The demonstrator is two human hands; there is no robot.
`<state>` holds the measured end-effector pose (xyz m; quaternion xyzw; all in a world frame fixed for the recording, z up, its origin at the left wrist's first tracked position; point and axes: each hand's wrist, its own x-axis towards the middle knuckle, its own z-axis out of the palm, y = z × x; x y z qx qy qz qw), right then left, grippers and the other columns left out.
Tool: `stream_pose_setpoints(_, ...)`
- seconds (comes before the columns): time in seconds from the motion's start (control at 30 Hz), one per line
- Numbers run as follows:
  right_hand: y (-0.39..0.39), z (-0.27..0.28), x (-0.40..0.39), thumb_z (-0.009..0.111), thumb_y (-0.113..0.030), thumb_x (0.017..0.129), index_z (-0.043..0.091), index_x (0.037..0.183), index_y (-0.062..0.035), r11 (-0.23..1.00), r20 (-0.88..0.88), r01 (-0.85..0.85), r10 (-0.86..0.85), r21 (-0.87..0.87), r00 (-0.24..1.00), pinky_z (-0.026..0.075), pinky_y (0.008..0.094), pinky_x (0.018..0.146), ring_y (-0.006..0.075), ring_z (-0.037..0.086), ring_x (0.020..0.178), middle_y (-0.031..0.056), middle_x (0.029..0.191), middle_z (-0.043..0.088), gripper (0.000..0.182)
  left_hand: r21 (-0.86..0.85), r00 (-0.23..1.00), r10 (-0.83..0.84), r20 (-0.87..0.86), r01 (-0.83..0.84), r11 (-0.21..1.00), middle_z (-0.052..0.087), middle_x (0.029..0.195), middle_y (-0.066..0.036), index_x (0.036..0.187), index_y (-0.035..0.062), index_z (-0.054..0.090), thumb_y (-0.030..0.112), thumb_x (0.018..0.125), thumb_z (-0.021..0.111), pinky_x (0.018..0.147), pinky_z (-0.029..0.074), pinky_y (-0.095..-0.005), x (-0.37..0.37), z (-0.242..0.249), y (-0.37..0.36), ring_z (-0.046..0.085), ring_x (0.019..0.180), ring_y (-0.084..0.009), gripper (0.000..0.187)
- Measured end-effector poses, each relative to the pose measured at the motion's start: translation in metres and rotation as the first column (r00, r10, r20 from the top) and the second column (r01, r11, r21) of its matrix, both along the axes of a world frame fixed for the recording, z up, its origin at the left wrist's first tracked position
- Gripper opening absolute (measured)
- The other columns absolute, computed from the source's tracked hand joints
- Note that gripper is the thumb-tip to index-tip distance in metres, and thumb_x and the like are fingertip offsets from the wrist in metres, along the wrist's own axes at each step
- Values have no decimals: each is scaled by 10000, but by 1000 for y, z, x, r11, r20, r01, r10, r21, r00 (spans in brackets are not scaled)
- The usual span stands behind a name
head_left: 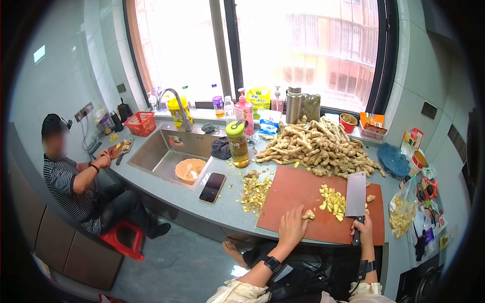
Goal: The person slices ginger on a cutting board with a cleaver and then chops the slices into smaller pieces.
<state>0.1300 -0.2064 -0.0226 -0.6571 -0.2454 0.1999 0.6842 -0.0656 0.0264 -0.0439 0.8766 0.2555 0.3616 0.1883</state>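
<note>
My right hand (365, 232) is wrapped round the black handle of a cleaver (356, 189), whose broad blade lies over the right part of a reddish-brown cutting board (283, 194). On the board's front left rests my left hand (293, 226), fingers stretched out and holding nothing. Just beside its fingertips is a small piece of ginger (308, 215). Between the hands and farther back lies a cluster of yellow ginger slices (332, 202). Another bit of ginger (371, 198) sits right of the blade. Behind the board rises a large heap of whole ginger roots (313, 146).
Ginger scraps (254, 192) lie left of the board, near a phone (212, 188) and a green-lidded bottle (236, 144). A sink (151, 156) holds an orange bowl (182, 174). To the right are a blue basket (394, 159) and a plastic bag (401, 212). Another person (76, 187) sits at left.
</note>
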Motion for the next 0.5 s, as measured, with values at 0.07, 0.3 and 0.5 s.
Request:
stream_pose_setpoints(0.07, 0, 0, -1, 648, -105, 886, 563, 1239, 2, 1000, -5, 0, 0, 12, 1000, 517, 253, 479, 131, 584, 506, 69, 724, 621, 379, -8, 1000, -4, -14, 4, 1000, 637, 1213, -100, 1379, 92, 546, 260, 878, 754, 968, 454, -424, -1, 0, -1, 596, 1135, -297, 568)
stream_pose_setpoints(0.3, -2, -3, 1, 647, -105, 885, 554, 1252, 5, 1000, -9, -12, 12, 7, 1000, 519, 261, 481, 131, 583, 509, 68, 730, 623, 394, -14, 1000, -1, -1, 1, 1000, 643, 1200, -100, 1387, 78, 553, 234, 866, 753, 962, 473, -434, 0, 3, -1, 613, 1120, -293, 580)
stream_pose_setpoints(0.5, 0, 4, -2, 646, -109, 886, 548, 1245, -2, 1000, -28, -14, 15, 14, 1000, 521, 263, 482, 130, 582, 510, 64, 732, 617, 387, -39, 1000, 2, -18, -3, 999, 652, 1185, -103, 1386, 72, 552, 234, 869, 749, 959, 475, -430, -1, 0, -2, 618, 1102, -291, 576)
